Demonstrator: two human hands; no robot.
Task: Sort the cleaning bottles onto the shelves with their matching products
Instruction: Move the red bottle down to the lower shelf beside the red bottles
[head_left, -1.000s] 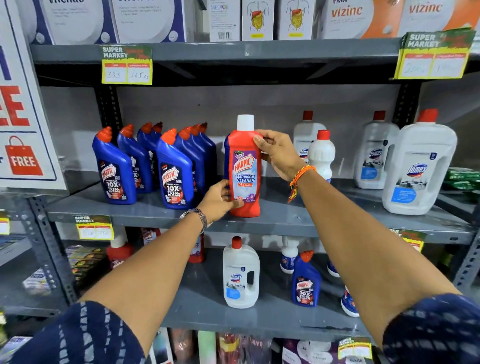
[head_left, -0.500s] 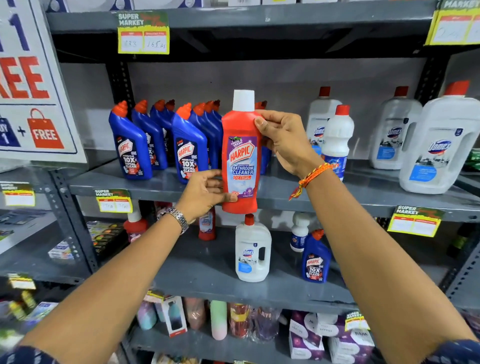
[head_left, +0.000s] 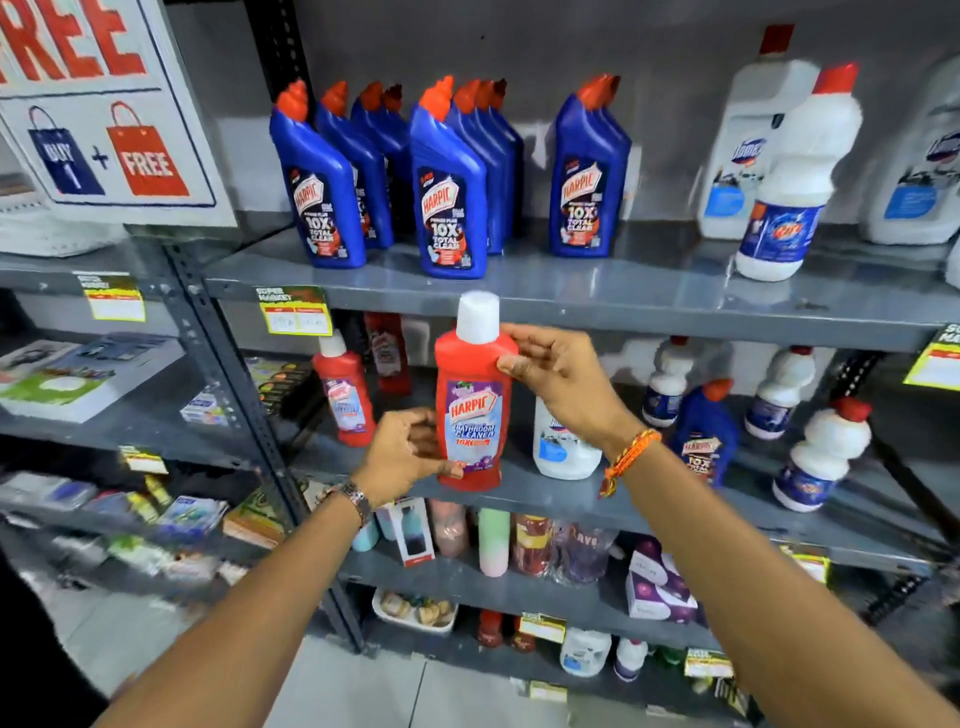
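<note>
I hold a red Harpic bathroom cleaner bottle (head_left: 474, 400) with a white cap upright, in front of the second shelf (head_left: 571, 501). My left hand (head_left: 408, 452) grips its lower part and my right hand (head_left: 556, 382) pinches its shoulder. To the left on that shelf stand two similar red bottles, one at the front (head_left: 345, 397) and one behind (head_left: 387, 353). Several blue Harpic toilet cleaner bottles (head_left: 449, 187) stand on the upper shelf (head_left: 623, 296). A lone blue Harpic bottle (head_left: 704, 431) stands on the second shelf among white bottles (head_left: 823, 452).
White Domex jugs (head_left: 743, 150) and a white bottle (head_left: 795, 176) fill the upper shelf's right side. A white Domex jug (head_left: 563, 447) stands just behind my right wrist. A "buy 1 + free" sign (head_left: 104, 130) hangs at the left. Lower shelves hold flasks and boxes.
Both hands have carried the red bottle down from the upper shelf's level to the second shelf's level. The view has tilted downward.
</note>
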